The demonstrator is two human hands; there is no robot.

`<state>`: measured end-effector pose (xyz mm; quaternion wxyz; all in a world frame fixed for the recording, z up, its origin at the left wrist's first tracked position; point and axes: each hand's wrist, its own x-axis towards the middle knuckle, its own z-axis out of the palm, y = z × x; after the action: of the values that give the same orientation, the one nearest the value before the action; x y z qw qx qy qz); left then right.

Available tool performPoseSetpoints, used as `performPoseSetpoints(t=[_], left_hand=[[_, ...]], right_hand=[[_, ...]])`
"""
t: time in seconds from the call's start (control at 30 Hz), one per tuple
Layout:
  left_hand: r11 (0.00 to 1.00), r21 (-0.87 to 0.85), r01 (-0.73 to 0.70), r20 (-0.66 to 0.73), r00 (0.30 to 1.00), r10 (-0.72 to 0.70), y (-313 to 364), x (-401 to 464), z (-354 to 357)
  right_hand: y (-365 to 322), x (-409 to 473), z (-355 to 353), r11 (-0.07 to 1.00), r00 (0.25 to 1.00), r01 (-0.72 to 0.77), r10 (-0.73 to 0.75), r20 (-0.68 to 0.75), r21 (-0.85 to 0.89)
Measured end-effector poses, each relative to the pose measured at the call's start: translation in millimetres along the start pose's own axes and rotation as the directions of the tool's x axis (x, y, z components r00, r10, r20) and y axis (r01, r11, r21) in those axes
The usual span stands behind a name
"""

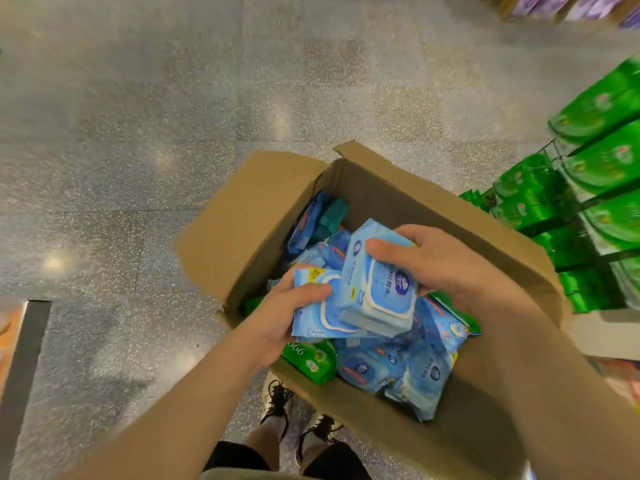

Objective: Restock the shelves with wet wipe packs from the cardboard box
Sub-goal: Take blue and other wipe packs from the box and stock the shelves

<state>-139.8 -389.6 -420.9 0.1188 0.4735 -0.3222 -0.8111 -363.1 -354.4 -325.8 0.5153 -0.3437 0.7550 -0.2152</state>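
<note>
Wipe packs [375, 292] are gripped by both hands, left hand [277, 317] and right hand [446, 268], over the cardboard box [242, 223]; speckled floor [138, 133] lies open leftward, green-stocked shelves [602, 174] close rightward.

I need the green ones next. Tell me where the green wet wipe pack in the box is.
In the head view, the green wet wipe pack lies in the brown cardboard box's near left corner, just below the left hand and beside blue packs.

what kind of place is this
Most likely a shop aisle during restocking. Shelves at the right carry rows of identical green packs, an open cardboard box full of blue wet wipe packs sits on a speckled floor, and each hand holds a pack.
</note>
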Motion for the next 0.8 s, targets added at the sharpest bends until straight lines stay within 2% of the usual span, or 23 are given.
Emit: performPoseSetpoints(t=[0.07,0.13,0.2,0.33,0.47,0.57,0.67,0.73,0.8], left_hand=[[1.000,-0.013,-0.004,-0.001,1.000,0.004,-3,-2,1],[1.000,-0.016,-0.004,-0.006,1.000,0.004,-5,-4,1],[1.000,-0.015,-0.006,-0.004,1.000,0.006,-4,-7,0],[0.997,-0.064,0.048,0.024,0.999,-0.047,1,-15,-3],[0.995,-0.060,0.077,0.116,0.991,-0.069,8,-15,-6],[0.986,-0.157,0.048,0.127,0.991,-0.028,10,-14,-5],[0.969,-0.247,-0.026,0.150,0.987,0.065,7,-15,-6],[0.944,-0.321,-0.081,0.176,0.974,0.143,11,-21,-1],[0.923,-0.369,-0.106,0.172,0.968,0.180,11,-23,0]], right_hand=[[3,-4,14,0.999,0.995,0.011,-0.014,-0.099,-0.035],[4,-8,27,0.993,0.995,0.008,-0.020,-0.099,-0.118],[6,-12,32,0.969,0.998,0.058,-0.063,-0.012,-0.240],[-4,-29,23,0.906,0.964,0.267,-0.253,0.084,-0.330],[-20,-42,19,0.786,0.921,0.390,-0.319,0.225,-0.480],[-33,-46,26,0.678,0.842,0.539,-0.429,0.325,-0.500],[-37,-45,34,0.555,0.761,0.639,-0.554,0.337,-0.532],[-35,-46,35,0.558,0.735,0.669,-0.596,0.324,-0.491],[-29,-47,31,0.620,0.726,0.684,-0.627,0.283,-0.384]])
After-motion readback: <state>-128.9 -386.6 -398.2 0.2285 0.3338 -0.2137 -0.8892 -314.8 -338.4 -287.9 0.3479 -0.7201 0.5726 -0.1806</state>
